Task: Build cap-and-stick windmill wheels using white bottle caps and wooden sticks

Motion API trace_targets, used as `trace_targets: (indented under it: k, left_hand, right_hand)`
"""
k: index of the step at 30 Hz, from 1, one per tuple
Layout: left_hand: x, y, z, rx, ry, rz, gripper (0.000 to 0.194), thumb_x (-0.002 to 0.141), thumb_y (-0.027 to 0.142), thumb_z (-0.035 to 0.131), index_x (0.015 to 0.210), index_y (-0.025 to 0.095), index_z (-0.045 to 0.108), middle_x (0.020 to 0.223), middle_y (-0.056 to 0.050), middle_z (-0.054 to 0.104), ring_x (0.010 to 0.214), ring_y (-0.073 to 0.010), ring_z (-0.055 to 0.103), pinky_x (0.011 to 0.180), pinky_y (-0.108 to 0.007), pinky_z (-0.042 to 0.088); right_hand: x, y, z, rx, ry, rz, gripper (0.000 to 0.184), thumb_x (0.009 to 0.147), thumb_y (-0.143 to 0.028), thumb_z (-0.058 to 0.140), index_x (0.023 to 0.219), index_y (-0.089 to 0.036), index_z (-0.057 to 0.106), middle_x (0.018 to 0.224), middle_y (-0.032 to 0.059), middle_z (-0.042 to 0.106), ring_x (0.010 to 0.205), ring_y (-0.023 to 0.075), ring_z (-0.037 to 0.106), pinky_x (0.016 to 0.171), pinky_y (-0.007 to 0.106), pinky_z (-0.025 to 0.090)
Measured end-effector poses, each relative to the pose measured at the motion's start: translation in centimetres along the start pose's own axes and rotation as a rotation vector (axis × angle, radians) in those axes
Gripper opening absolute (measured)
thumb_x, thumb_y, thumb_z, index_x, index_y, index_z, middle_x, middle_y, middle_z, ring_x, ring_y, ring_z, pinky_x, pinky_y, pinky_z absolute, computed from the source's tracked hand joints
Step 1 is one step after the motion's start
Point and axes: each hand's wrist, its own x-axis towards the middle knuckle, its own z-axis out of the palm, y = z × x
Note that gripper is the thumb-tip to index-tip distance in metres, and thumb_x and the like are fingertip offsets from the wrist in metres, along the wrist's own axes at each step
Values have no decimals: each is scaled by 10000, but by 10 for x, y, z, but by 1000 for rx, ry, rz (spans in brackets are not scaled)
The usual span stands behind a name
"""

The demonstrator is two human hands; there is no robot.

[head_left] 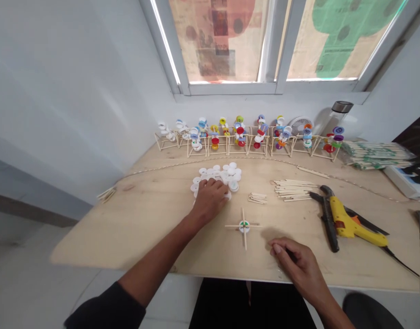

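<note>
My left hand (210, 200) lies over a pile of white bottle caps (233, 172), its fingers bent down among them. The fingertips are hidden, so whether they grip a cap cannot be seen. My right hand (295, 258) is near the table's front edge, thumb and index finger pressed together; anything between them is too small to make out. Between the hands lies a cross of thin wooden sticks (244, 237) with a round white-and-green cap (244, 227) at its centre. It touches neither hand.
Short sticks (258, 198) and longer sticks (294, 189) lie right of the caps. A yellow glue gun (354, 224) rests at the right with its cable. Stick frames with coloured caps (240, 137), a small fan (300, 125) and a bottle (336, 116) stand along the back.
</note>
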Motion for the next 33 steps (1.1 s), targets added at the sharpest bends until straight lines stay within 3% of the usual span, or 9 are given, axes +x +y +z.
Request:
trace_targets:
  k: [7,12,15,19,23,27,33]
  left_hand:
    - [-32,1,-4,-78,184,-96,47,783,199,545,795,210,589,929,-54,688,952,-249,561,856,-407,335]
    - [-52,-21,-14,-99,230,-269,144,807,278,515,886,196,603,878,-66,689,888,-246,604,865,-416,358]
    - [-52,-36,-20,-147,186,-342,269,817,311,475,1018,182,599,776,-43,671,777,-220,621,810,-382,401]
    - [-44,-40,-27,-214,114,-320,278,801,315,467,989,187,627,695,-8,639,682,-185,609,709,-315,428]
    - [-41,-28,-30,-294,100,-265,263,809,324,469,961,190,637,688,3,621,653,-161,591,667,-286,427]
    - [-38,-11,-20,-379,16,-180,253,820,292,469,1000,189,614,683,12,616,650,-152,580,687,-293,429]
    - [-27,5,0,-252,-104,-46,128,777,172,519,825,205,632,816,-22,679,808,-202,588,785,-365,395]
  right_hand:
    - [-1,0,0,20,-11,10,276,896,-378,483,828,-188,671,792,50,684,774,183,632,696,245,485]
    - [-1,-1,0,24,-13,15,268,894,-380,490,873,-187,676,788,46,681,772,180,625,690,244,478]
    - [-1,-2,1,22,-11,23,273,895,-380,490,885,-184,680,795,47,683,776,178,624,695,243,476]
    - [0,-2,0,7,-3,32,272,891,-382,496,888,-184,683,809,47,689,782,178,626,692,239,476]
    - [-1,-2,0,-5,3,24,268,890,-374,494,859,-186,682,813,48,694,782,180,631,696,238,479]
    - [-1,-2,1,-9,13,19,263,887,-373,497,868,-185,680,822,52,696,783,184,633,687,238,481]
    - [-1,-3,0,21,-5,12,262,894,-369,488,793,-194,654,808,45,688,795,179,627,703,231,473]
